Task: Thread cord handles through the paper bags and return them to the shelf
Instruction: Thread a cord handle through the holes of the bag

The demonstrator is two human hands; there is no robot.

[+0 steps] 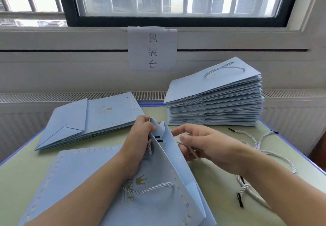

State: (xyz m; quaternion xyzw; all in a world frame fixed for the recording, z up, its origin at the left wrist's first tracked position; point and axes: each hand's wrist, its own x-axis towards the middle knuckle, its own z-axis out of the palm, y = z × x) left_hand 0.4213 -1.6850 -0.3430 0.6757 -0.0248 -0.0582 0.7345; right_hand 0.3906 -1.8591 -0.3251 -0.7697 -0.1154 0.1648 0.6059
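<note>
The paper bag (112,181) lies at the bench's (15,176) 6 o'clock edge, mouth toward 12 o'clock, its base cut off below. The left hand (139,137) pinches the bag's mouth open; the right hand (202,142) pinches a cord handle (189,149), mostly hidden behind the paper.

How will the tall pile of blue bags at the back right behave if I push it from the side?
The tall pile of bags would probably shear, not slide as one: its layers already sit unevenly. It likely feels heavy, since many bags are stacked. The top bag lies tilted, raised on its right, so it may slip off first.
</note>
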